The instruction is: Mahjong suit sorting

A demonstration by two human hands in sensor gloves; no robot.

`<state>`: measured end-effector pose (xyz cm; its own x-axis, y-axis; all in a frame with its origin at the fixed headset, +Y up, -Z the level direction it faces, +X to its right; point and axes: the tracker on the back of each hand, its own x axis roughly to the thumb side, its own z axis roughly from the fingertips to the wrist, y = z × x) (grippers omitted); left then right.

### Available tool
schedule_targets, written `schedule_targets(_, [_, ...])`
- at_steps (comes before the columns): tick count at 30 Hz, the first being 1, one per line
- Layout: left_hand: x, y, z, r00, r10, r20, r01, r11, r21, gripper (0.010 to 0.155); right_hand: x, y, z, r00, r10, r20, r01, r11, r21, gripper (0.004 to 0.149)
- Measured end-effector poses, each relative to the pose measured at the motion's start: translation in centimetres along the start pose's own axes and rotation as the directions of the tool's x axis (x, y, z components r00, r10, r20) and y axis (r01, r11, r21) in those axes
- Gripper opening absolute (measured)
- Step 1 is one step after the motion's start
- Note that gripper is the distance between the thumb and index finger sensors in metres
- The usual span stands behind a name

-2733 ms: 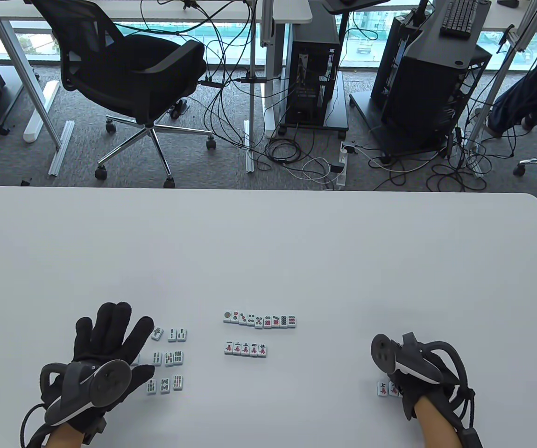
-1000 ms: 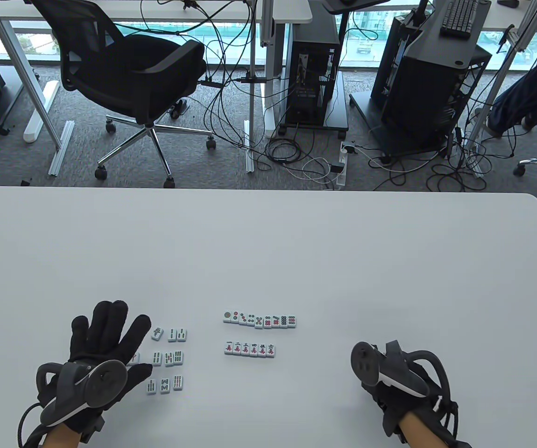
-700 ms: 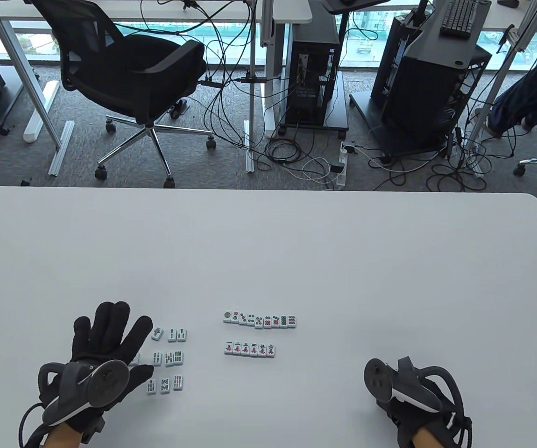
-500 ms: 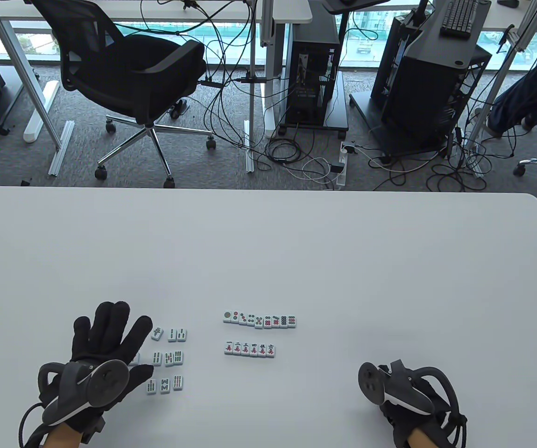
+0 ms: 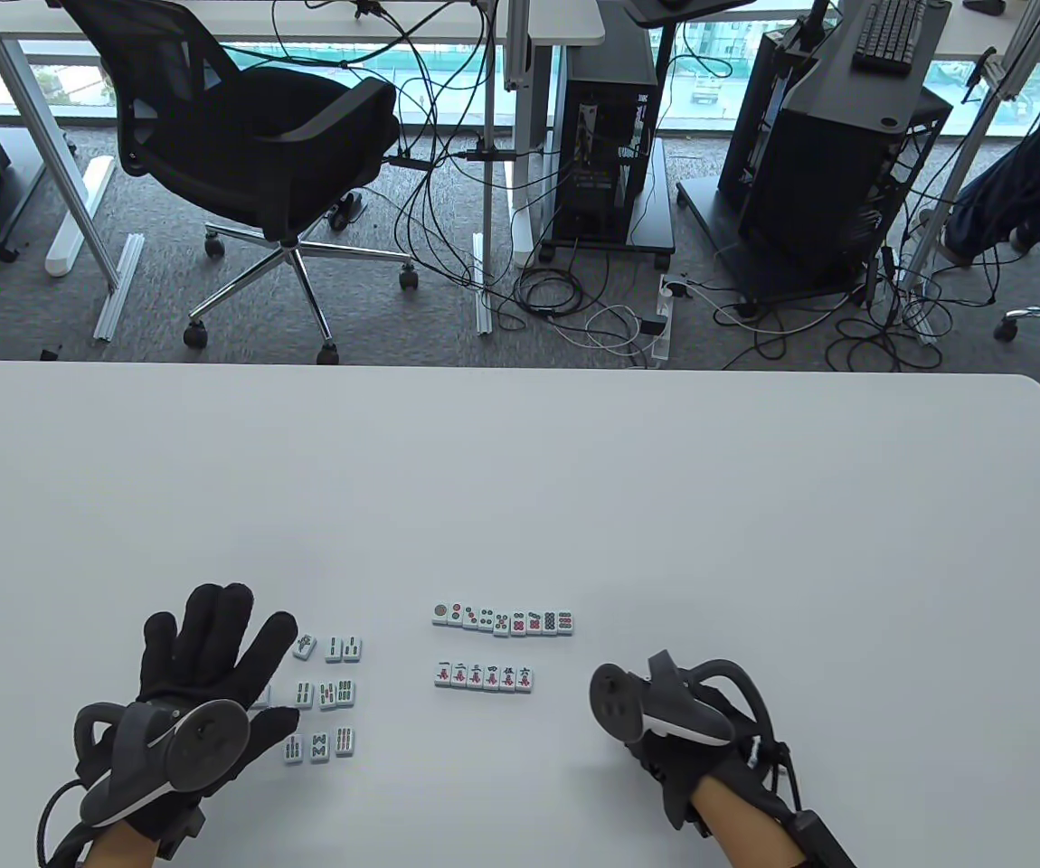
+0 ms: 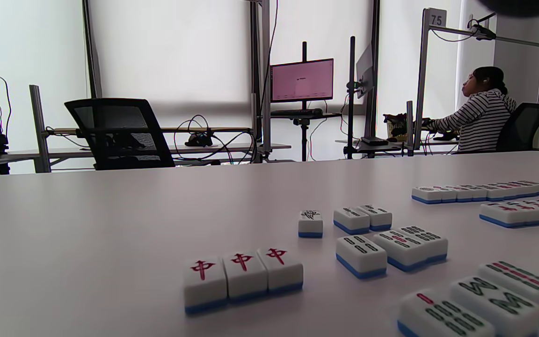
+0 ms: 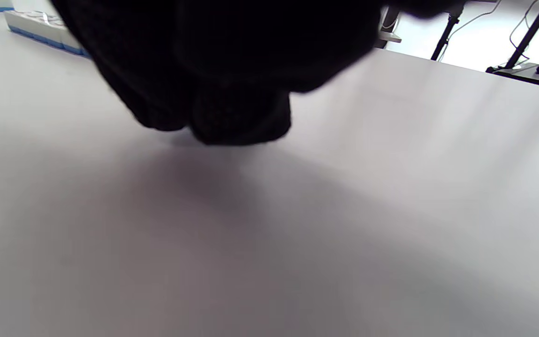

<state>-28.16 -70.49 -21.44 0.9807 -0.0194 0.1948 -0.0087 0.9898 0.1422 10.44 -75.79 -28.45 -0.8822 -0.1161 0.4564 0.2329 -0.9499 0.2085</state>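
On the white table (image 5: 520,506) lie a row of circle tiles (image 5: 502,620) and, below it, a row of character tiles (image 5: 484,677). Left of them sit loose bamboo tiles (image 5: 330,693). My left hand (image 5: 212,651) rests flat with fingers spread beside the bamboo group, partly over three red-dragon tiles (image 6: 244,278). My right hand (image 5: 656,723) hovers just right of the character row, its fingers hidden under the tracker. In the right wrist view its fingertips (image 7: 232,117) are bunched in a pinch just above the table, with a pale sliver of tile under them.
An office chair (image 5: 249,145), computer towers and cables stand on the floor past the table's far edge. A seated person (image 6: 480,112) works at another desk. The character row's end (image 7: 40,28) shows at the right wrist view's top left.
The character row gained a sixth tile. My right hand drew back to the near right, then swung left toward that row's right end. My left hand stayed put.
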Motion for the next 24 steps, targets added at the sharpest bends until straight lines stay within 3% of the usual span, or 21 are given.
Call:
schedule_targets(3, [-0.1,0.1,0.1,1.000,0.008,-0.001,-0.008,1.000,0.008,0.085,2.0,-0.6,-1.6,1.000,-0.016,0.019,0.017,0.997,-0.075,0.059])
schedule_targets(10, [-0.1,0.2,0.2,1.000,0.017,-0.001,-0.017,1.000,0.022,0.085,3.8,-1.1,-3.5,1.000,-0.029,0.010,0.030,0.992,-0.123,0.058])
schedule_targets(19, [-0.1,0.2,0.2,1.000,0.013,0.004,-0.013,1.000,0.026,0.085,4.5,-0.9,-4.0,1.000,-0.028,0.002,0.028,0.990,-0.138,0.058])
schedule_targets(24, [-0.1,0.2,0.2,1.000,0.011,0.003,-0.011,1.000,0.023,0.085,4.1,-1.5,-2.7,1.000,0.008,0.009,-0.007,0.986,-0.165,0.066])
